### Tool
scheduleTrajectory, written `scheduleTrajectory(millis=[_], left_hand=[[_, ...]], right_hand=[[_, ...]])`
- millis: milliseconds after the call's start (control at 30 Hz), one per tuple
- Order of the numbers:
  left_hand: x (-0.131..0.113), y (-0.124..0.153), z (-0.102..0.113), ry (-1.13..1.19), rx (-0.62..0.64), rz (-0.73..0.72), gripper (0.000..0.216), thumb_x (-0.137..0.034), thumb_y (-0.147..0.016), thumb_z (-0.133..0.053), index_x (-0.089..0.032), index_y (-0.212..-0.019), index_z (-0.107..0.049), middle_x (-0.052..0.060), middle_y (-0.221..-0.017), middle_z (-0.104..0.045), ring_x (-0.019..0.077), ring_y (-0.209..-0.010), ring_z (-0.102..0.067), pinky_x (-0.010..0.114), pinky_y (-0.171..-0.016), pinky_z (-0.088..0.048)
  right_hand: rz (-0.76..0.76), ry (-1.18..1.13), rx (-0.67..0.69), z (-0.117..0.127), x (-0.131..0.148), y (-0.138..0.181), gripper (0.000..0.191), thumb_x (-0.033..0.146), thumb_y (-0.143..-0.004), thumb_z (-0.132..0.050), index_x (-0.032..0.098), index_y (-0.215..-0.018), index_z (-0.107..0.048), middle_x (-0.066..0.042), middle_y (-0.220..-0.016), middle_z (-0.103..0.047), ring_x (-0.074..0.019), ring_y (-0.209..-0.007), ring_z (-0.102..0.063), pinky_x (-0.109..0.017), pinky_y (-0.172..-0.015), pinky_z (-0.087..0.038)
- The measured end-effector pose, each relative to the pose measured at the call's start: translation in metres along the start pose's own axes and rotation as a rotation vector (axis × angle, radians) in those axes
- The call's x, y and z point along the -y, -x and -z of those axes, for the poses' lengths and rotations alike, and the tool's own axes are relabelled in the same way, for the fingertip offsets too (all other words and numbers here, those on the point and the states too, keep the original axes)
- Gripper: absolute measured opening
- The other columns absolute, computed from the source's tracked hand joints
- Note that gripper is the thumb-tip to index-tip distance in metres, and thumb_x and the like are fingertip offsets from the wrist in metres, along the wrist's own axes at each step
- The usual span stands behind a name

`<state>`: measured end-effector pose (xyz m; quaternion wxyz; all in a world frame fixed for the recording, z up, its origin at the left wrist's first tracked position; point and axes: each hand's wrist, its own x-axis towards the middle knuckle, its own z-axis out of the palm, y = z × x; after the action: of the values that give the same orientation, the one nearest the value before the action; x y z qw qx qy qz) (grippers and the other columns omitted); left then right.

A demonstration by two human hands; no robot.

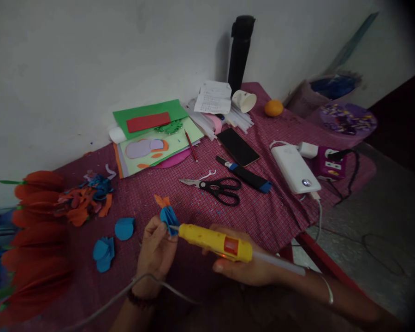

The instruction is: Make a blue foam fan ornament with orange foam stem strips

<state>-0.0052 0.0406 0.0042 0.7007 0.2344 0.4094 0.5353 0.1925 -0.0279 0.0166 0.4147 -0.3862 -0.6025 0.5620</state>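
Note:
My left hand (155,251) pinches a small folded blue paper piece (168,219) with a bit of orange paper behind it. My right hand (244,267) is wrapped round a yellow hot glue gun (216,242). The gun's nozzle touches the blue paper piece. A clear glue stick (280,263) sticks out of the gun's back end, and its grey cord (131,288) runs across my left wrist. Both hands hover over the near edge of a table with a red checked cloth (263,216).
Black scissors (217,188), a phone (238,146), a pencil, a white power bank (295,168), coloured paper sheets (152,133), blue paper discs (114,240), orange paper flowers (38,230), a black flask (240,50), a paper cup and an orange lie on the table. The wall is behind it.

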Motion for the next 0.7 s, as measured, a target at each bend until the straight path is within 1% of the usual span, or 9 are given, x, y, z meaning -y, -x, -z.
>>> scheduleTrajectory(millis=[100, 233, 333, 467, 700], left_hand=[[-0.0002, 0.0002, 0.0005, -0.010, -0.014, 0.005, 0.030, -0.028, -0.052, -0.087, -0.017, -0.053, -0.059, -0.005, -0.053, -0.061, 0.0062, -0.047, -0.052, 0.017, -0.049, -0.048], [-0.0014, 0.0009, -0.0004, -0.036, -0.017, 0.001, 0.031, -0.029, -0.051, -0.088, -0.017, -0.053, -0.059, -0.006, -0.052, -0.060, 0.0059, -0.048, -0.052, 0.016, -0.050, -0.047], [-0.0024, 0.0019, -0.0010, -0.025, -0.008, -0.002, 0.031, -0.027, -0.053, -0.087, -0.016, -0.052, -0.058, -0.006, -0.050, -0.057, 0.0056, -0.047, -0.050, 0.016, -0.050, -0.046], [-0.0027, 0.0023, 0.0002, -0.004, 0.006, -0.013, 0.028, -0.024, -0.057, -0.084, -0.016, -0.054, -0.058, -0.005, -0.053, -0.056, 0.0047, -0.046, -0.047, 0.016, -0.050, -0.045], [-0.0031, 0.0031, 0.0043, -0.048, 0.017, -0.013, 0.026, -0.028, -0.059, -0.084, -0.017, -0.057, -0.061, -0.004, -0.055, -0.058, 0.0069, -0.048, -0.049, 0.020, -0.052, -0.048]], right_hand=[[-0.012, -0.016, 0.014, 0.0005, 0.0010, -0.0014, 0.028, 0.040, -0.082, -0.061, 0.015, -0.095, -0.058, -0.004, -0.089, -0.057, -0.0152, -0.079, -0.057, -0.028, -0.071, -0.048], [0.001, 0.012, 0.020, 0.0009, 0.0015, -0.0016, 0.028, 0.041, -0.083, -0.060, 0.015, -0.093, -0.057, -0.004, -0.088, -0.055, -0.0149, -0.078, -0.055, -0.028, -0.070, -0.047], [0.014, 0.023, 0.008, 0.0011, 0.0030, -0.0010, 0.029, 0.042, -0.083, -0.059, 0.015, -0.093, -0.057, -0.004, -0.088, -0.055, -0.0151, -0.078, -0.055, -0.028, -0.072, -0.047], [0.056, 0.045, -0.026, 0.0012, 0.0066, -0.0015, 0.027, 0.041, -0.084, -0.058, 0.015, -0.093, -0.056, -0.005, -0.087, -0.054, -0.0146, -0.077, -0.055, -0.027, -0.070, -0.047], [0.061, 0.063, -0.013, -0.0001, 0.0043, -0.0021, 0.026, 0.040, -0.083, -0.059, 0.017, -0.092, -0.055, -0.003, -0.086, -0.054, -0.0132, -0.073, -0.053, -0.025, -0.066, -0.044]])
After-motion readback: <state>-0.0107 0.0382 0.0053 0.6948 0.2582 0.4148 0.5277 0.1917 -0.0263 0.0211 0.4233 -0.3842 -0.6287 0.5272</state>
